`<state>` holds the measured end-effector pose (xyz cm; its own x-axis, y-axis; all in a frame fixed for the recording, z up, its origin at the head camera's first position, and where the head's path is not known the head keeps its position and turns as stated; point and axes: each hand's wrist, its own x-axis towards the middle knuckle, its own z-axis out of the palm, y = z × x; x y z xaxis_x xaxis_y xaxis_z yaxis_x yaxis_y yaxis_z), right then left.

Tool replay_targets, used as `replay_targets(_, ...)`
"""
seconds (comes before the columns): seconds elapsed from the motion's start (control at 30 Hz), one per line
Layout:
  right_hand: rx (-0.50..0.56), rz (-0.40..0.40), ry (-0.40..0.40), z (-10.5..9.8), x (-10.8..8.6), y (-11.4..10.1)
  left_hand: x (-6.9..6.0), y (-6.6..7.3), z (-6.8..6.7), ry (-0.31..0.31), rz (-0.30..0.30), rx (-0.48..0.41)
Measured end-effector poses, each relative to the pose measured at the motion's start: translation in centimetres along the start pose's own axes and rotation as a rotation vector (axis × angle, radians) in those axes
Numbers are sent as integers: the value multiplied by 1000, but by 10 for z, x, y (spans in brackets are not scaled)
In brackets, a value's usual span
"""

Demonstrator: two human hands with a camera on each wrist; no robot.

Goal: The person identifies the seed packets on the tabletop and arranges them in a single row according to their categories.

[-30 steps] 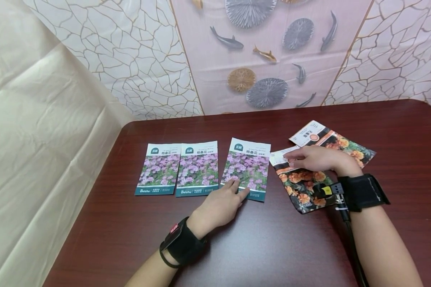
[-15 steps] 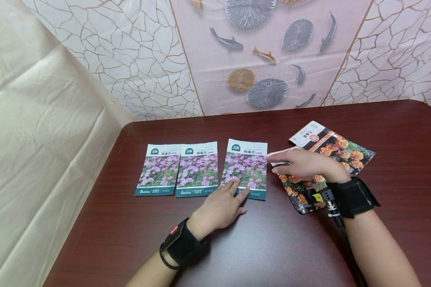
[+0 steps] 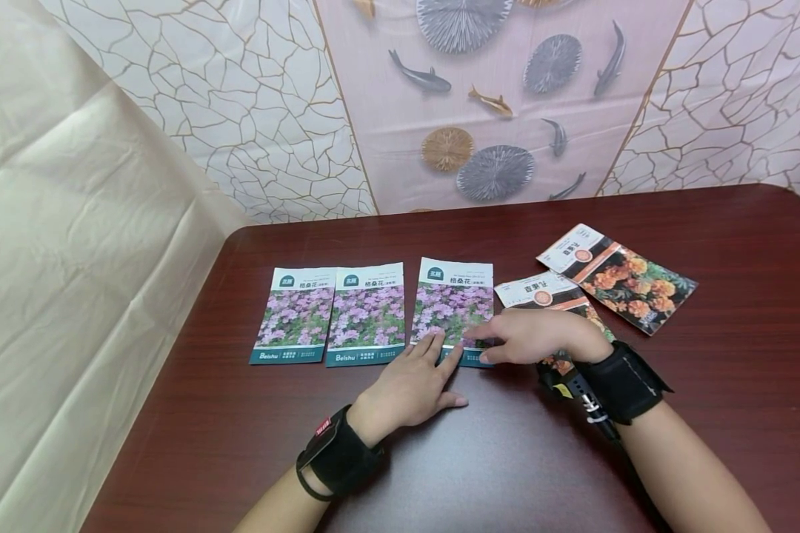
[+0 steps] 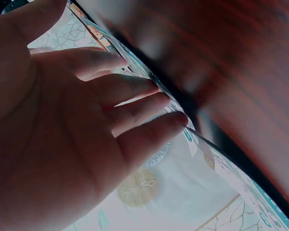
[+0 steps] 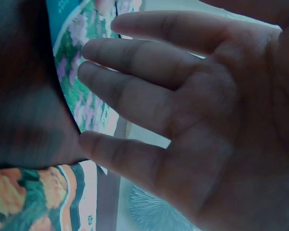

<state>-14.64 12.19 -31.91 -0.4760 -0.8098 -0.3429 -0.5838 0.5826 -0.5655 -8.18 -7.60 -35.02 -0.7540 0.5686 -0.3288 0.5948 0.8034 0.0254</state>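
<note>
right grip [image 5: 197, 106] outspread, purple-flowered packet [image 5: 70, 55], orange-flowered packet [image 5: 38, 197]

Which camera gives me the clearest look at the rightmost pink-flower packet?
The head view: the packet lies face-up there, top unobstructed, the left hand and right hand covering only lower parts. The right wrist view shows some of its flowered front; the left wrist view, just a thin, slanted strip.

The table [image 3: 167, 451] has a dark reddish-brown top and rounded far corners. Behind the table hangs a patterned cloth [image 3: 400, 141], whose pink panel [image 3: 387, 174] bears grey fish [image 3: 424, 75], golden fish [image 3: 491, 102] and round discs [image 3: 495, 172]. Left of the table is a creased cream cloth [image 3: 87, 259].
</note>
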Motion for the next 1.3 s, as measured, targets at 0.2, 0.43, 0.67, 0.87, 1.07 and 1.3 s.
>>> replay_targets(0.2, -14, 13, -21, 2, 2, 1, -4, 2, -5, -29, -34, 5)
replay_targets(0.43, -2, 5, 0, 2, 2, 4, -10, 3, -10, -63, -53, 1)
replay_targets(0.67, 34, 15, 16, 2, 2, 6, -13, 6, -12, -87, -57, 11)
replay_targets(0.87, 37, 25, 23, 2, 3, 8, -13, 6, -12, -98, -58, 16)
replay_targets(1.07, 43, 28, 30, 2, 5, 8, -13, 6, -12, -107, -58, 21)
replay_targets(1.3, 62, 41, 37, 3, 7, 8, -12, 5, -12, -108, -63, 27)
